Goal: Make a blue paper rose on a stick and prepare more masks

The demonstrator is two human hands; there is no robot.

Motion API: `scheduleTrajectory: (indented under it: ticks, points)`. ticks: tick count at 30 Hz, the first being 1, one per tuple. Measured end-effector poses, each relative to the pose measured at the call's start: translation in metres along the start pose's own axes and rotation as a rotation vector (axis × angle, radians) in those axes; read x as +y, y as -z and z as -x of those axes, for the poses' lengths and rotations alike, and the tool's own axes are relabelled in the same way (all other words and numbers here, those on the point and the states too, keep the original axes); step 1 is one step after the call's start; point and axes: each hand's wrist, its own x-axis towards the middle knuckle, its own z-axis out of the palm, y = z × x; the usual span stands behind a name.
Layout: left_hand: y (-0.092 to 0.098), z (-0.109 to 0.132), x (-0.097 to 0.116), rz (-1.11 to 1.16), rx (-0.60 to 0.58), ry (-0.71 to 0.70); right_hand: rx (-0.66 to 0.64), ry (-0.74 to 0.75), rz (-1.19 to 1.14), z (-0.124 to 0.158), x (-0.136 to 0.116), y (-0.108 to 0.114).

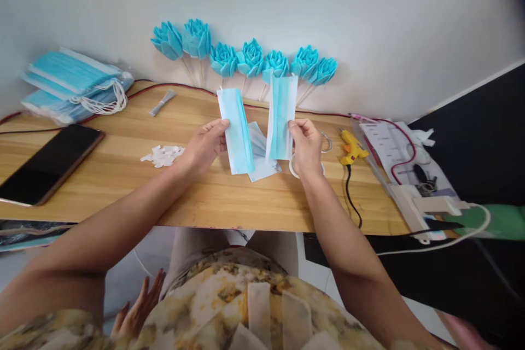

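Observation:
My left hand (210, 142) pinches a light-blue pleated face mask (235, 134) by its left edge, thumb in front. In my right hand (307, 145) is a second face mask (281, 115), gripped at its right edge. Both masks stand roughly upright above the table, a little apart. Beneath them, a paler mask piece (262, 167) lies on the wood, partly covered. Under my right hand a white ring-shaped thing (322, 168) shows only in part. White scraps (163, 156) lie in a small pile beside my left wrist.
Blue flowers on sticks (251, 57) lean along the wall. At left are stacked masks (76, 79) and a phone (49, 164). A yellow glue gun (353, 146) and a power strip (408, 205) with cables are at right. Another person's hand (137, 306) shows below the table.

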Motion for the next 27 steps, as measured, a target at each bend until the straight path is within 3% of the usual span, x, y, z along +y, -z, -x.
scheduleTrajectory:
  ticks: [3,6,8,10,13,14,19,21,25,27]
  points:
    - [0.002,-0.002,0.002,0.005,0.042,-0.018,0.12,0.059,0.058,-0.013,0.002,0.011]
    - [0.005,-0.005,0.005,0.013,0.089,-0.067,0.276,0.241,0.237,-0.019,-0.001,0.02]
    - [0.005,-0.007,0.008,0.02,0.12,-0.107,0.302,0.354,0.399,-0.013,-0.006,0.019]
    - [0.005,-0.007,0.01,0.023,0.139,-0.128,0.133,0.396,0.542,-0.001,-0.011,0.012]
    - [0.004,-0.007,0.012,0.039,0.127,-0.12,-0.342,0.323,0.597,0.017,-0.014,0.0]
    - [0.003,-0.006,0.012,0.046,0.112,-0.113,-0.438,0.273,0.555,0.02,-0.013,-0.003]
    - [-0.001,-0.002,0.01,0.079,-0.013,-0.069,-0.437,-0.053,0.123,0.018,-0.01,-0.004]
    - [-0.002,0.0,0.008,0.089,-0.069,-0.031,-0.512,-0.15,-0.02,0.018,-0.011,-0.004]
    - [-0.001,0.002,0.003,0.081,-0.149,0.032,-0.72,-0.215,-0.161,0.025,-0.012,-0.01]
    - [0.001,0.001,0.002,0.079,-0.154,0.039,-0.687,-0.172,-0.096,0.023,-0.01,-0.01]
